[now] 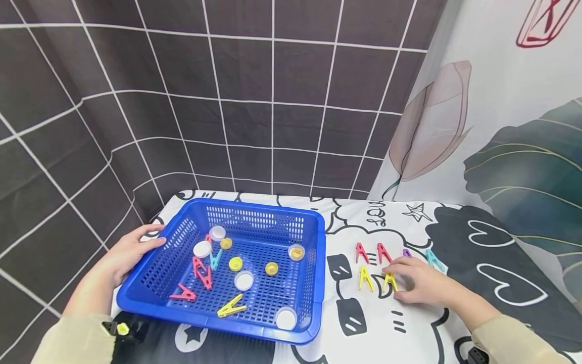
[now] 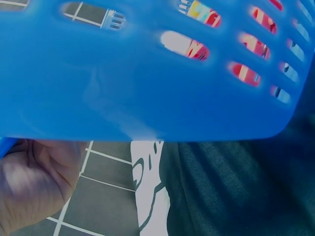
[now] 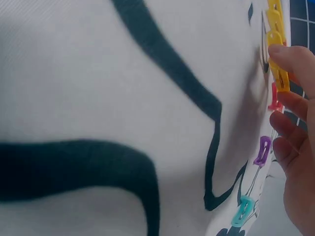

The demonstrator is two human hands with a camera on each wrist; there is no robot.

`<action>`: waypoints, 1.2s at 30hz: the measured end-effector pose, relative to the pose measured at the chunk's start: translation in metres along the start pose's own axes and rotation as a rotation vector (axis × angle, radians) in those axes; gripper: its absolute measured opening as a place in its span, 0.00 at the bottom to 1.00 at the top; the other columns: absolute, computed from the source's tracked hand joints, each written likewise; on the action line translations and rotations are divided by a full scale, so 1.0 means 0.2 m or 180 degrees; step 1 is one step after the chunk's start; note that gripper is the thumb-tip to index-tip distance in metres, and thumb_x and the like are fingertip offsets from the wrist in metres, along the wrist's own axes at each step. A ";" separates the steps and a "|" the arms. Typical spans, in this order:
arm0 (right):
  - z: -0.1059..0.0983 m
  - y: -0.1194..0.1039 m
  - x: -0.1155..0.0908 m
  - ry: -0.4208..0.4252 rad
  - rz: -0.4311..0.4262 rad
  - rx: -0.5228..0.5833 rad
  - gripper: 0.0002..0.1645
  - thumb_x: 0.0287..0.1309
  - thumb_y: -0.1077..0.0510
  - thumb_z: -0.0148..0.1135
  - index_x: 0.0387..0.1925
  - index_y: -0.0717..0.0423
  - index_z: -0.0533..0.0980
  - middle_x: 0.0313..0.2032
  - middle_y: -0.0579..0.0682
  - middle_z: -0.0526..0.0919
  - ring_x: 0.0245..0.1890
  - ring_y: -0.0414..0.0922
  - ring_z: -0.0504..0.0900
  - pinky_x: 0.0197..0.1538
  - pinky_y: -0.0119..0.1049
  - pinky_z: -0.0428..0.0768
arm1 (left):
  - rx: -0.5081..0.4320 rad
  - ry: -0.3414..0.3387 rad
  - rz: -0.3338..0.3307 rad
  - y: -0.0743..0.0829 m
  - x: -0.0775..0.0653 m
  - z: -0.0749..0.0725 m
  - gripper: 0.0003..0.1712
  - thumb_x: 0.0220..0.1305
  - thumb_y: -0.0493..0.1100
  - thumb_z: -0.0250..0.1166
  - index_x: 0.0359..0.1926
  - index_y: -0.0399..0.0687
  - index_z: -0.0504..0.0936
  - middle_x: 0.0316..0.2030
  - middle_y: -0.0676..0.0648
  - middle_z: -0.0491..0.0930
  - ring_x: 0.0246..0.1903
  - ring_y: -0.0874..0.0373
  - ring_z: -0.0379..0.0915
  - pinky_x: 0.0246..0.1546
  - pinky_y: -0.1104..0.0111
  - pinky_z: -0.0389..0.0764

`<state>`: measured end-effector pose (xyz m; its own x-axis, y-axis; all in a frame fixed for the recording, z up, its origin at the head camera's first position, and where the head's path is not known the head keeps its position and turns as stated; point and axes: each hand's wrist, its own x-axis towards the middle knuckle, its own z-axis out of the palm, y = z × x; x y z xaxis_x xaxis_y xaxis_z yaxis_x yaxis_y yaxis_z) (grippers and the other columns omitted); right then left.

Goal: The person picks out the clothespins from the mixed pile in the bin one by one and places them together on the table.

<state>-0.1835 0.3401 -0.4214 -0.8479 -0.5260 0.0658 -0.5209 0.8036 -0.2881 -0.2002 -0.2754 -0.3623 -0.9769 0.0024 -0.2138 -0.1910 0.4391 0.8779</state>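
Observation:
My left hand (image 1: 132, 251) grips the left rim of a blue plastic basket (image 1: 319, 283); in the left wrist view the palm (image 2: 34, 182) shows beside the blue wall, with the fingertips hidden. My right hand (image 1: 420, 280) pinches a yellow clothespin (image 1: 389, 281) between thumb and fingers, close over the tablecloth. To its left stands another yellow clothespin (image 1: 366, 278). Two red clothespins (image 1: 361, 252) are just behind. Beyond the knuckles lie a purple clothespin (image 1: 406, 253) and a turquoise clothespin (image 1: 434, 260), both also visible in the right wrist view.
Inside the basket are several white caps (image 1: 244, 280), several yellow caps (image 1: 235, 263), red clothespins (image 1: 202, 273), a turquoise clothespin (image 1: 215, 259) and a yellow clothespin (image 1: 231, 306). A black-and-white patterned cloth (image 1: 364, 349) covers the table. Dark gridded fabric (image 1: 245, 121) hangs behind.

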 end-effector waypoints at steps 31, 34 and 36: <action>-0.23 -0.61 0.52 -0.0107 -0.0959 0.0288 0.29 0.53 0.47 0.66 0.56 0.50 0.74 0.52 0.47 0.76 0.51 0.45 0.74 0.51 0.44 0.76 | -0.0001 0.0000 0.0009 0.01 -0.01 0.00 0.38 0.66 0.52 0.58 0.68 0.39 0.55 0.50 0.32 0.72 0.33 0.52 0.80 0.34 0.60 0.82; -0.23 -0.69 0.57 -0.0234 -0.1155 0.0192 0.29 0.53 0.46 0.65 0.57 0.49 0.74 0.52 0.47 0.76 0.53 0.46 0.73 0.53 0.46 0.74 | -0.0002 -0.0005 0.0000 0.01 -0.01 0.00 0.37 0.66 0.52 0.58 0.68 0.39 0.54 0.49 0.32 0.71 0.33 0.52 0.80 0.34 0.59 0.82; -0.23 -0.74 0.61 -0.0360 -0.1213 0.0169 0.30 0.52 0.46 0.65 0.57 0.48 0.74 0.52 0.46 0.76 0.54 0.46 0.72 0.55 0.46 0.73 | -0.0007 -0.0006 -0.0003 0.00 -0.01 0.00 0.37 0.66 0.52 0.58 0.68 0.39 0.54 0.50 0.30 0.70 0.33 0.52 0.80 0.34 0.59 0.82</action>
<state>-0.2142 0.1705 -0.3266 -0.5772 -0.8133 0.0727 -0.7876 0.5311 -0.3124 -0.1985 -0.2749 -0.3611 -0.9765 0.0036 -0.2154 -0.1921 0.4372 0.8786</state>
